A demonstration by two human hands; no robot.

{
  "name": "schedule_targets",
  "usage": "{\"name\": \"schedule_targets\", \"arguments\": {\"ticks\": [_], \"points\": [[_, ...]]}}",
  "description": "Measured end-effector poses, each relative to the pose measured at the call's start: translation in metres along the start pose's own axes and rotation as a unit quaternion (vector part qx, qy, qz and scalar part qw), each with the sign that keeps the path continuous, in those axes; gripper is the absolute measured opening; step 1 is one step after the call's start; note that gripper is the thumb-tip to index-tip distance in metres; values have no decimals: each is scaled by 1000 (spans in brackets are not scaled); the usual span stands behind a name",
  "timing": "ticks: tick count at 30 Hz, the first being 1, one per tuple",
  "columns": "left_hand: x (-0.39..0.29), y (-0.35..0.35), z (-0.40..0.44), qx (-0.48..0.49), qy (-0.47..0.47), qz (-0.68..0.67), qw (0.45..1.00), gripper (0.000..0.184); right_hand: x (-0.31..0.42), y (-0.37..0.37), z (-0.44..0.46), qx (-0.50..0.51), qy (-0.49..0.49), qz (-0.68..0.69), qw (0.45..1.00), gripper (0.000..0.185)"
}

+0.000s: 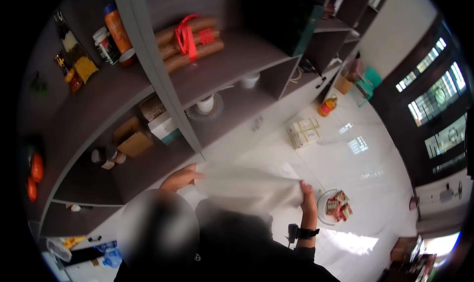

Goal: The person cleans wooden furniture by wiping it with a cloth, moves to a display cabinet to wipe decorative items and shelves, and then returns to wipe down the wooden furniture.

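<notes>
A pale beige cloth (247, 188), blurred by motion, is stretched between my two hands in front of my dark clothing. At its left edge my left hand (183, 177) is closed on the cloth. The right corner is pinched in my right hand (306, 188), with a black band and a small device on that wrist. Just right of my right forearm stands a round container (323, 208) holding red and white packets (338, 207).
Shelves (237, 50) ahead hold brown rolls with a red ribbon (185, 40), bottles and an open cardboard box (133, 138). On the white floor (365, 183) stand a wrapped box (303, 133) and an orange bottle (327, 106). A teal chair (368, 84) is farther back.
</notes>
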State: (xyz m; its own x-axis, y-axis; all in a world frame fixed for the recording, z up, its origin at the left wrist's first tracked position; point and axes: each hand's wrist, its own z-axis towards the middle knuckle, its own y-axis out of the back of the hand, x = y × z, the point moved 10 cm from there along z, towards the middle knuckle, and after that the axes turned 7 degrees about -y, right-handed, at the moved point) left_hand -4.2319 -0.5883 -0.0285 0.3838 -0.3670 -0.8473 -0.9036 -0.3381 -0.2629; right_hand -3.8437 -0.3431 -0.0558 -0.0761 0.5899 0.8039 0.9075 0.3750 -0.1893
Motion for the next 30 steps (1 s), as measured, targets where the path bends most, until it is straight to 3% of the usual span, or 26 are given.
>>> {"name": "schedule_targets", "arguments": {"ticks": [2,5,7,9,11,13,15,16,19,20,23,25,28,30], "points": [[-16,-24,10,-22,-32,-122,992,46,69,-18,30,9,79,24,997,36],[-24,-18,69,-134,-16,-44,990,38,167,-17,114,10,218,66,974,28],[-52,-38,108,-97,-80,-73,989,32,272,-100,102,169,278,52,944,41],[-84,-60,126,-116,-123,-162,972,34,344,-176,98,204,344,-36,916,43],[-112,-73,128,-130,-173,-215,952,36,385,-266,95,207,474,-333,789,49],[-125,-80,117,-137,-211,-230,940,38,378,-353,62,202,701,-501,465,58],[-115,-69,84,-217,-227,-135,940,39,346,-394,64,173,711,-547,407,63],[-107,-64,65,-256,-231,-85,935,40,339,-406,69,189,680,-543,455,70],[-69,-53,11,-301,-284,-163,896,41,287,-446,32,209,724,-501,425,76],[-56,-42,-9,-341,-296,-170,876,40,274,-457,15,203,739,-468,439,80],[5,-2,-69,-474,-323,-220,789,35,226,-497,-24,217,760,-441,424,71],[-24,4,-121,-572,-322,-185,731,32,215,-505,-38,248,759,-426,426,67],[-60,19,-145,-574,-432,-214,662,36,220,-506,-51,277,758,-403,431,61],[-110,17,-130,-542,-488,-157,666,41,225,-499,-54,286,763,-395,424,57]]}}
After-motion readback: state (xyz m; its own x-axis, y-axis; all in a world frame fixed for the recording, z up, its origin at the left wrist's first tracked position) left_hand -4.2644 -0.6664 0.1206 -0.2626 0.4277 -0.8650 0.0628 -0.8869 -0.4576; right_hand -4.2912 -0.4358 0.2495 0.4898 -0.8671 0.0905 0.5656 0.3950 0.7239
